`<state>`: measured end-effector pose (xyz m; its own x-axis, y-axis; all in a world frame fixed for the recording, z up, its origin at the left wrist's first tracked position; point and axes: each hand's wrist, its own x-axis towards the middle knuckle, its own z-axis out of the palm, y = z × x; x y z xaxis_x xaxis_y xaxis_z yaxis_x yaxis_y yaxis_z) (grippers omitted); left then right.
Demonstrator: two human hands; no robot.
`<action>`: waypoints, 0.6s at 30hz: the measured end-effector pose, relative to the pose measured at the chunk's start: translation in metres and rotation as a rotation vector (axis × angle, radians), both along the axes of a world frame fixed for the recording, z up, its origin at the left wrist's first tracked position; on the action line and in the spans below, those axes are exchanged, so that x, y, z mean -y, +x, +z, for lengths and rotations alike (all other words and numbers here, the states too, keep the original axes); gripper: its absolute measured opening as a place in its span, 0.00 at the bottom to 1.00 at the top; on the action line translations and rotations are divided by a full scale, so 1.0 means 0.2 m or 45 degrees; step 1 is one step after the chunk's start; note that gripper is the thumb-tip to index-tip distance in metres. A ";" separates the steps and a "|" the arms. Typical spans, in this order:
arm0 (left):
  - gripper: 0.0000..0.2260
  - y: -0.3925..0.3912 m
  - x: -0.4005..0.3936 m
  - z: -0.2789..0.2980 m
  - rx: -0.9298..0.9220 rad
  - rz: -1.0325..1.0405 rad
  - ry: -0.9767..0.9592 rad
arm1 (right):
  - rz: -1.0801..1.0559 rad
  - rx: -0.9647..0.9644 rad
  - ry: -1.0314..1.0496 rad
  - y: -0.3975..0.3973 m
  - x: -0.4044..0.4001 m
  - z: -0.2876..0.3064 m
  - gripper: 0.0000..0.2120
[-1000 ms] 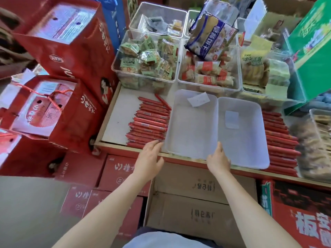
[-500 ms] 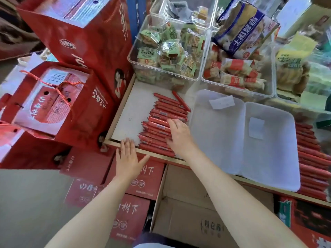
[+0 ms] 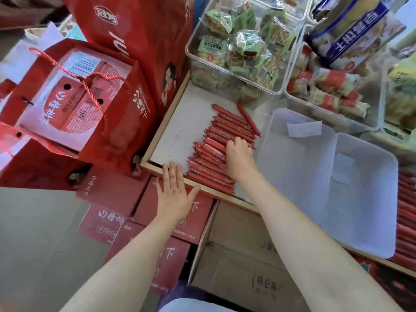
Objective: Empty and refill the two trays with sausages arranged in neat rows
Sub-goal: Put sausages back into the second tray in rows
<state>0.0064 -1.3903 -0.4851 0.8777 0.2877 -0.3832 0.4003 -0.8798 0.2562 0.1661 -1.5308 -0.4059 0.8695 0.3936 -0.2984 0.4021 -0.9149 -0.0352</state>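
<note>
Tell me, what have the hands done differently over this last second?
Both left the trays' front edge. The right hand went left and now curls onto the loose sausages; the left hand lies flat at the shelf edge. Both trays stayed empty.

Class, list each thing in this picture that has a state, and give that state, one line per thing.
Two translucent white plastic trays: empty, side by side.
Red wrapped sausages: heaped on shelf, left of trays.
Right hand: gripping sausages.
Left hand: flat, fingers straight, at shelf's wooden edge.

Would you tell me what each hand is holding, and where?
Right hand curls onto sausages mid-pile; a firm grip cannot be told. Left hand lies flat, holding nothing.
</note>
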 end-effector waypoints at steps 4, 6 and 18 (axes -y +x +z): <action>0.41 0.01 0.00 0.00 0.000 0.013 -0.041 | -0.038 -0.040 -0.049 0.00 -0.02 0.01 0.28; 0.41 0.00 0.00 -0.01 -0.012 0.013 -0.035 | -0.066 -0.056 -0.053 0.00 -0.03 0.00 0.29; 0.40 0.02 0.00 0.04 -0.123 0.003 0.009 | -0.623 -0.576 0.713 -0.03 0.01 0.12 0.14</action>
